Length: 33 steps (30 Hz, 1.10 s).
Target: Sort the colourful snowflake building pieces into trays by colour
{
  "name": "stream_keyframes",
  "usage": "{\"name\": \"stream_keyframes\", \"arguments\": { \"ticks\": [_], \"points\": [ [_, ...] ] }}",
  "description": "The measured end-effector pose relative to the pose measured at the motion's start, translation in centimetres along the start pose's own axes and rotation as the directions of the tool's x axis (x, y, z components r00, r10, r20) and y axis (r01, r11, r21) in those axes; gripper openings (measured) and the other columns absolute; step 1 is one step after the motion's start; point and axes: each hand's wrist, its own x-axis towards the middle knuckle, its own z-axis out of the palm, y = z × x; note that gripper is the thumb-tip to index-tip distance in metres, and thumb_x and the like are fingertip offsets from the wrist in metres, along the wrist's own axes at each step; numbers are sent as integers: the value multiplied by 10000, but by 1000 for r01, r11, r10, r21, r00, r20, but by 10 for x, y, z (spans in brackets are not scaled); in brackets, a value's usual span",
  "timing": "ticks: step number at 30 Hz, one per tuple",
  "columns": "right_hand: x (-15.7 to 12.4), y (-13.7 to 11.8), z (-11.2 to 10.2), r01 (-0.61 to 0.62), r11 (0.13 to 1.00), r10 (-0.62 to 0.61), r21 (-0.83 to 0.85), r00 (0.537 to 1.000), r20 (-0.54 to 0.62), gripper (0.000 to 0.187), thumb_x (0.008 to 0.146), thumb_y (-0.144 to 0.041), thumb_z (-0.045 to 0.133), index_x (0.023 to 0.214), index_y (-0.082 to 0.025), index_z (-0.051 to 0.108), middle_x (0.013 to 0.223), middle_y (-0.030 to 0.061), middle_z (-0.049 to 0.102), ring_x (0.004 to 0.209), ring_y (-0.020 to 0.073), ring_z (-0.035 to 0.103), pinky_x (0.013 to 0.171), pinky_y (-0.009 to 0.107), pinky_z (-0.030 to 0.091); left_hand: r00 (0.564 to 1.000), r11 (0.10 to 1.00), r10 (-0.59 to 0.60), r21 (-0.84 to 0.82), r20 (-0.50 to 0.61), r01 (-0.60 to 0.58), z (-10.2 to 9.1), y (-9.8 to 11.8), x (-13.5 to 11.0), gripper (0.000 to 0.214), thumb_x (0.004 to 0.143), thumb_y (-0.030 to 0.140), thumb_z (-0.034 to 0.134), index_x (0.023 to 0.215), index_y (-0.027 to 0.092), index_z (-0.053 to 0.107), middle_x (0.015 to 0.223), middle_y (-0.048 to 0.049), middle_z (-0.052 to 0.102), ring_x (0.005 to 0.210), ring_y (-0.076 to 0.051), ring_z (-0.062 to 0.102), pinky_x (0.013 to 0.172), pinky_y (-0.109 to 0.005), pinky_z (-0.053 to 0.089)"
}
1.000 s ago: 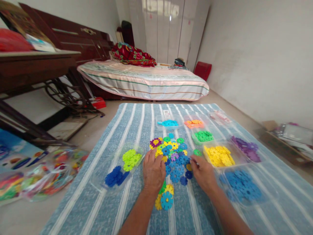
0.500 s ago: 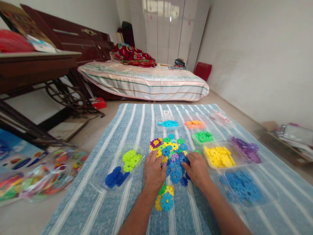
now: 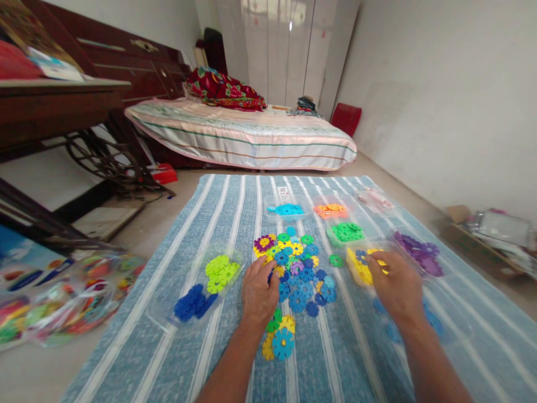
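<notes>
A heap of mixed coloured snowflake pieces (image 3: 300, 268) lies in the middle of a blue striped mat (image 3: 235, 212). My left hand (image 3: 258, 288) rests on the heap's near left edge, fingers curled down onto the pieces; what they pinch is hidden. My right hand (image 3: 396, 285) hovers to the right, above the clear tray of yellow pieces (image 3: 356, 271) and the tray of blue pieces (image 3: 436, 324). Its fingers are curled, with a blue piece (image 3: 361, 256) at the fingertips. A few yellow, green and blue pieces (image 3: 281, 338) lie under my left wrist.
Clear trays ring the heap: lime and dark blue (image 3: 218, 268), cyan (image 3: 286, 210), orange (image 3: 331, 210), green (image 3: 346, 230), purple (image 3: 415, 252). Bags of toys (image 3: 62, 296) lie left of the mat. A bed (image 3: 243, 134) and a treadle table (image 3: 62, 106) stand behind; boxes (image 3: 495, 235) sit right.
My right hand has left the heap and swung right, over the yellow tray, with a blue piece at its fingers. My left hand has stayed on the heap. The view shifted slightly.
</notes>
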Motion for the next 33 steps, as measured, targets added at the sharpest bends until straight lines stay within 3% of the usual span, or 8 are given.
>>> {"name": "stream_keyframes", "arguments": {
  "ticks": [3,9,15,18,22,25,28,33],
  "points": [
    [-8,-2,-1,105,991,-110,-80,991,-71,335,883,-413,463,845,-155,673,846,108,697,820,239,637,772,371,488,1000,1000,11,-22,-8,-11,-2,0,1,278,850,226,453,1019,187,669,1098,-102,671,1087,-241,592,960,-433,480],
    [-47,-31,16,197,980,-198,30,950,241,275,919,-311,449,813,-196,675,801,52,694,766,176,629,725,269,455,1000,998,26,-54,-3,-26,-5,-2,3,290,853,219,435,1035,181,657,1089,-93,684,1072,-226,608,960,-421,482],
    [-57,-38,24,169,985,-161,17,895,415,269,916,-247,449,773,-203,672,755,38,663,767,169,600,737,251,418,1000,996,15,-83,-18,-16,-3,-5,3,270,834,233,461,1010,223,666,1079,-67,687,1053,-228,615,950,-415,488],
    [-50,-38,20,193,981,-162,-32,894,417,303,928,-232,415,766,-199,669,782,53,663,781,174,590,758,257,413,1000,996,10,-93,-22,-12,-2,-5,3,262,827,239,468,994,237,669,1057,-58,690,1046,-232,615,944,-420,489],
    [-20,-31,8,173,928,-24,-330,911,411,295,917,-219,403,833,-179,683,861,106,679,839,220,599,761,300,416,1000,997,5,-83,-17,-7,-1,-5,3,264,830,240,462,992,229,670,1070,-66,686,1059,-234,607,953,-424,482],
    [9,-24,3,164,817,179,-552,838,515,267,880,-192,430,970,-165,680,955,138,692,901,254,628,746,323,434,1000,998,-2,-67,-13,1,0,-5,2,268,832,243,457,988,218,673,1068,-75,687,1058,-240,606,952,-434,481],
    [25,-19,4,206,764,284,-611,743,606,282,841,-154,446,996,-146,682,951,157,704,911,279,656,731,349,454,1000,998,6,-58,-16,-7,1,-5,2,269,829,245,458,987,209,673,1068,-80,688,1053,-244,607,947,-438,483],
    [29,-15,14,227,759,300,-610,710,637,285,808,-98,461,970,-126,693,965,175,712,949,277,669,764,359,466,999,998,25,-48,-23,-26,2,-6,2,255,823,244,475,985,209,669,1062,-79,691,1058,-239,606,948,-422,482]
  ]
}}
